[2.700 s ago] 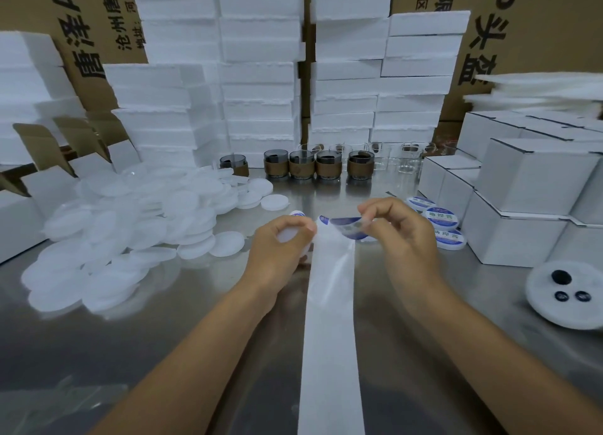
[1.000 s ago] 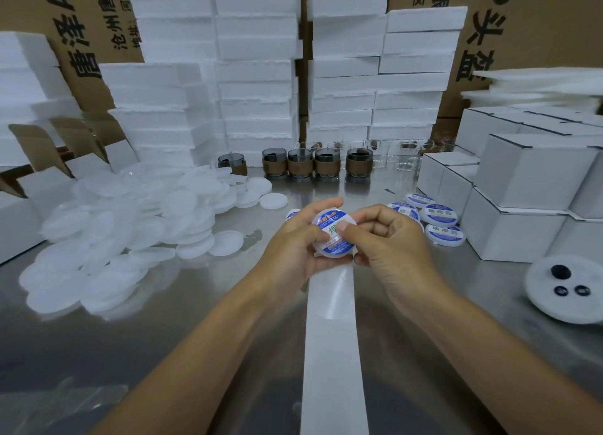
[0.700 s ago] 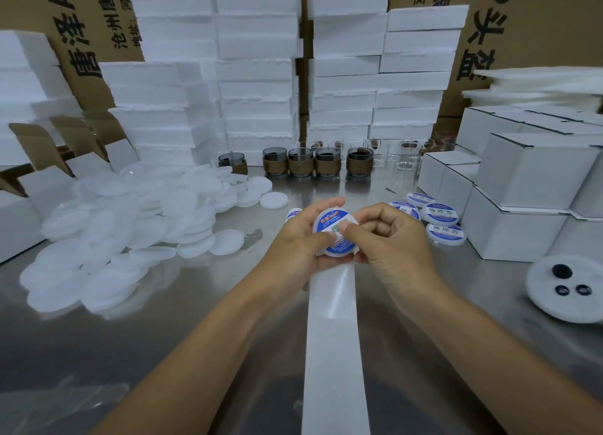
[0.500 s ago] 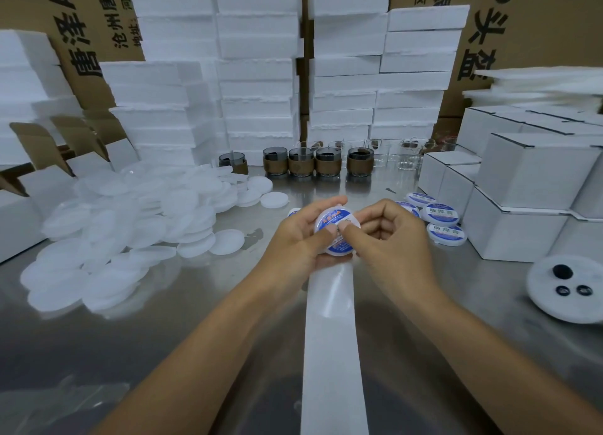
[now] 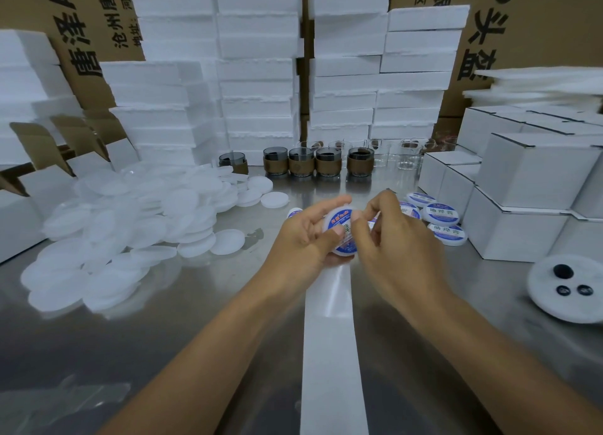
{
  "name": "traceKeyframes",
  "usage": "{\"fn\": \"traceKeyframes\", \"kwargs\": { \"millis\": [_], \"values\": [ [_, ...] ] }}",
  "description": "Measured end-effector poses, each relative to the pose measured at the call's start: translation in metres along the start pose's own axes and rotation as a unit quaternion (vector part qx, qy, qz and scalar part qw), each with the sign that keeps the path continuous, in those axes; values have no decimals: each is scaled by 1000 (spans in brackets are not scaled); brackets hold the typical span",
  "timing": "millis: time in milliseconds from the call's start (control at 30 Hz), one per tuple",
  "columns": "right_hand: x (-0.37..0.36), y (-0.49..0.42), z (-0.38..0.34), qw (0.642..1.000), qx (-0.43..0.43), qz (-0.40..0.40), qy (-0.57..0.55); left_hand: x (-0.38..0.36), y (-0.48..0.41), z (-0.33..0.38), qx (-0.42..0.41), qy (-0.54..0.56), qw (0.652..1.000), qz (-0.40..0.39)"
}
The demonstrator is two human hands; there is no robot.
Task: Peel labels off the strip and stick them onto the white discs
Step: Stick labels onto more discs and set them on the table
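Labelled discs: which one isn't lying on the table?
The labelled disc held up between the left hand and right hand; the other labelled ones lie flat by the white boxes.

left hand (image 5: 305, 238) curled closed, right hand (image 5: 388, 238) pinching beside it, forearms converging

We record two bare forearms entering from the lower edge of the view, each uncovered as far as the frame shows. No sleeve, cuff or glove is worn on either. The left hand (image 5: 301, 238) and right hand (image 5: 396, 245) carry no ring, watch, band or tape that we can see. Fingernails appear short and plain; motion blur prevents finer detail.
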State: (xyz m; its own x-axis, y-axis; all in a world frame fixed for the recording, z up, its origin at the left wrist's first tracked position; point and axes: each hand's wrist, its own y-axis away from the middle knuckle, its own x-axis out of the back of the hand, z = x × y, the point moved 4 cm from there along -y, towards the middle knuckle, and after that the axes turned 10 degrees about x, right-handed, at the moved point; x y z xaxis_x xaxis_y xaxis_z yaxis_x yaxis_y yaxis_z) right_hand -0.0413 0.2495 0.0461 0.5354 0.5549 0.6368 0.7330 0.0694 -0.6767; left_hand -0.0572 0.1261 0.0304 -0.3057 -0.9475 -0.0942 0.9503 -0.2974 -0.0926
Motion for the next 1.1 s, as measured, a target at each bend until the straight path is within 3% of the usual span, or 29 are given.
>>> {"fn": "traceKeyframes", "kwargs": {
  "millis": [67,133,233,333,567,700,833,933,1100],
  "values": [
    [1,0,5,999,-31,-6,-3,3,-1,0,7,13,1000,-4],
    [-1,-2,10,987,-96,-11,-129,6,-1,0,13,28,1000,-2],
    [-8,-2,11,928,-162,-41,-332,8,-1,-2,23,39,999,17],
    [-11,-1,10,897,-151,-52,-411,11,-1,-2,22,40,998,32],
    [-13,-1,8,916,-95,-63,-385,13,-2,-2,24,59,997,52],
    [-10,-2,14,913,-116,-1,-391,12,-2,-2,21,54,996,64],
    [-12,0,7,893,-114,-23,-435,16,-3,-3,14,55,995,86],
    [-15,0,6,897,-119,-27,-424,17,-3,-3,13,58,994,96],
    [-14,1,11,891,-156,-2,-427,11,-2,-2,13,34,997,64]
  ]
}}
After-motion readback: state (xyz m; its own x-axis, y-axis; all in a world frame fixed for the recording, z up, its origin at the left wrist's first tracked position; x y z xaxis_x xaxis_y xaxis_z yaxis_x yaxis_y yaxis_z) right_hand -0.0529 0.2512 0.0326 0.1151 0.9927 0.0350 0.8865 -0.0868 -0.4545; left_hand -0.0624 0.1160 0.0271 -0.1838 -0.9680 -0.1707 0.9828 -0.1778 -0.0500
